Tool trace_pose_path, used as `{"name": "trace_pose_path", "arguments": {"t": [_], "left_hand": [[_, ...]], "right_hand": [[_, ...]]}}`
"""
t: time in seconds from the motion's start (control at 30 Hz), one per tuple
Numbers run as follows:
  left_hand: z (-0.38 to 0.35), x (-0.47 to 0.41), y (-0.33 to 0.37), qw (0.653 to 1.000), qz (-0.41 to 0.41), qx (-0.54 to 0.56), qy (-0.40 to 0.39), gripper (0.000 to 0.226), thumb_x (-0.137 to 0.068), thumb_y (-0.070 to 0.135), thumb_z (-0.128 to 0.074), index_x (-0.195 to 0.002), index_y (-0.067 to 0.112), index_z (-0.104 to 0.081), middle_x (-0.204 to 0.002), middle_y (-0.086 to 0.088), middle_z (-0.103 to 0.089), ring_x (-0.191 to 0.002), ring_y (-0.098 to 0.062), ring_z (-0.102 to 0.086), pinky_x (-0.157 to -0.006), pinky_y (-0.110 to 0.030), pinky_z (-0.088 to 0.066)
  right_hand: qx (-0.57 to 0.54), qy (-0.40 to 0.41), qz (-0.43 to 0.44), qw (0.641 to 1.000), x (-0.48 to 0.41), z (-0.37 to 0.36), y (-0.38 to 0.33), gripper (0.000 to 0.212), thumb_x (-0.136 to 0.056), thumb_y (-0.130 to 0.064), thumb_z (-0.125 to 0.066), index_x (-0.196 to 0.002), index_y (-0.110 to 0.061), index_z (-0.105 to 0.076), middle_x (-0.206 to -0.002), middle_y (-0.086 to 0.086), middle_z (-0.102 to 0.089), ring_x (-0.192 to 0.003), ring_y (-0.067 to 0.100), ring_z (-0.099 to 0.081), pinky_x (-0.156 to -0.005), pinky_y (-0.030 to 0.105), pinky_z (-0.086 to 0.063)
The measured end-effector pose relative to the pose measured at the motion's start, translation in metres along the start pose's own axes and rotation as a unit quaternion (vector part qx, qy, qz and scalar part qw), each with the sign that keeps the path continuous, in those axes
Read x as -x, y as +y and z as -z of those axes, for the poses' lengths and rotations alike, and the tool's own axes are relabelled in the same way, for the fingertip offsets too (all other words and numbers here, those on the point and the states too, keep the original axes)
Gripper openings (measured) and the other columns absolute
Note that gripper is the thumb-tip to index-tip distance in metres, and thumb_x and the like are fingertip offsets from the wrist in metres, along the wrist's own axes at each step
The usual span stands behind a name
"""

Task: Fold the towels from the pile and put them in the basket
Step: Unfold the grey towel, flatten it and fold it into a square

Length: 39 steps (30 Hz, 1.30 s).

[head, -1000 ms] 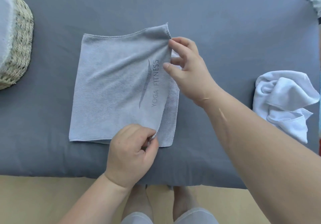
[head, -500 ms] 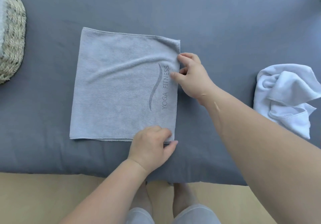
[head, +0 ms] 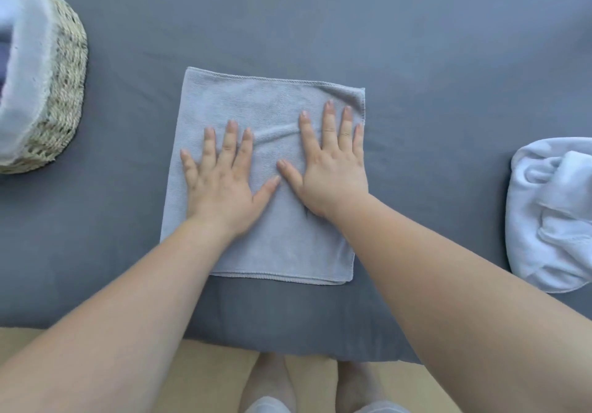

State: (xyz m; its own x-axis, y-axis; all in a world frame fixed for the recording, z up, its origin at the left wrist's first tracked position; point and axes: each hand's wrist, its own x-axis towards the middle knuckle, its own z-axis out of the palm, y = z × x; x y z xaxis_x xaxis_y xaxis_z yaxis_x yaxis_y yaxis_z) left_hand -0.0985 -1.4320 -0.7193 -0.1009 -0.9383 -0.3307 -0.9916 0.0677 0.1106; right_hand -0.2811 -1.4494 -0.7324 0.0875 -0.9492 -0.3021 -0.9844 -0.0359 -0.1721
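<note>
Hidden / cut off:
- Woven basket is at far left, cropped by the frame edge. Its pale liner is folded over the rim. Something bluish is inside, too blurred to identify.
- White towel pile is at far right, crumpled, with its right side out of frame.
- Both forearms cover part of the near half of the grey towel. A small dark mark shows on it at the right wrist, unreadable.
- Feet are partly visible below, on tan floor.

Hands:
- Left hand lies flat, palm down, fingers spread wide, on the left half of the grey towel.
- Right hand is the same on the right half, with its fingertips close to the far right corner.
- The thumb tips nearly meet at the middle. Neither hand grasps anything.

Towel:
- It lies roughly square, in the middle of the grey-sheeted mattress.
- A shallow crease runs between the two hands.
- A second layer shows along the near edge.
- The near edge sits just back from the mattress front edge.

Room:
- There is bare sheet on all sides of the towel.
- The towel is well apart from the basket on the left and from the pile on the right.
- A wide open band lies beyond its far edge.
</note>
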Motion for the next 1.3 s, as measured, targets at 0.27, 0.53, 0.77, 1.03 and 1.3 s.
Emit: {"name": "trace_pose_path", "arguments": {"t": [0.27,0.53,0.77,1.03,1.3], "left_hand": [[0.012,-0.064,-0.030,0.997,-0.075,-0.031,-0.010,0.079,-0.084,0.086,-0.005,-0.152,0.051,0.013,-0.162,0.009,0.029,-0.149,-0.024,0.027,-0.116,-0.065,0.010],[0.018,-0.100,-0.034,0.999,-0.047,-0.023,0.015,0.092,-0.080,0.088,-0.010,-0.155,0.041,0.015,-0.163,-0.001,0.028,-0.150,-0.024,0.023,-0.117,-0.063,0.011],[0.015,-0.087,-0.037,0.997,-0.035,-0.062,0.014,0.085,-0.085,0.081,-0.001,-0.154,0.036,0.021,-0.162,0.000,0.030,-0.149,-0.024,0.026,-0.117,-0.061,0.012],[0.037,-0.083,-0.042,0.995,-0.056,-0.069,0.046,0.059,-0.101,0.055,-0.019,-0.156,0.033,-0.016,-0.167,-0.003,-0.006,-0.151,-0.026,-0.011,-0.118,-0.058,-0.010],[0.024,-0.118,-0.052,0.983,-0.109,-0.063,0.134,0.060,-0.100,0.032,-0.032,-0.157,0.014,-0.020,-0.156,-0.005,-0.028,-0.150,-0.025,-0.016,-0.122,-0.056,0.000]], "right_hand": [[0.002,0.023,-0.024,0.999,-0.023,0.003,0.004,0.092,-0.082,-0.089,-0.015,-0.158,-0.041,0.004,-0.163,0.023,0.021,-0.148,0.044,0.025,-0.121,0.058,0.008],[0.001,0.023,-0.034,0.999,-0.031,-0.004,0.006,0.095,-0.079,-0.092,-0.018,-0.157,-0.044,0.007,-0.163,0.019,0.025,-0.148,0.038,0.029,-0.121,0.055,0.010],[0.002,0.017,-0.030,0.999,-0.035,-0.006,0.006,0.094,-0.079,-0.093,-0.015,-0.156,-0.045,0.011,-0.162,0.016,0.029,-0.147,0.036,0.032,-0.121,0.054,0.013],[-0.009,0.059,-0.032,0.998,-0.032,0.006,0.008,0.063,-0.097,-0.067,-0.020,-0.156,-0.046,-0.014,-0.167,0.016,0.001,-0.153,0.036,0.006,-0.124,0.049,0.006],[0.019,0.198,-0.038,0.979,-0.063,-0.011,0.014,0.055,-0.104,-0.019,-0.023,-0.159,-0.021,-0.019,-0.158,-0.004,-0.029,-0.154,0.027,-0.006,-0.125,0.047,0.006]]}}
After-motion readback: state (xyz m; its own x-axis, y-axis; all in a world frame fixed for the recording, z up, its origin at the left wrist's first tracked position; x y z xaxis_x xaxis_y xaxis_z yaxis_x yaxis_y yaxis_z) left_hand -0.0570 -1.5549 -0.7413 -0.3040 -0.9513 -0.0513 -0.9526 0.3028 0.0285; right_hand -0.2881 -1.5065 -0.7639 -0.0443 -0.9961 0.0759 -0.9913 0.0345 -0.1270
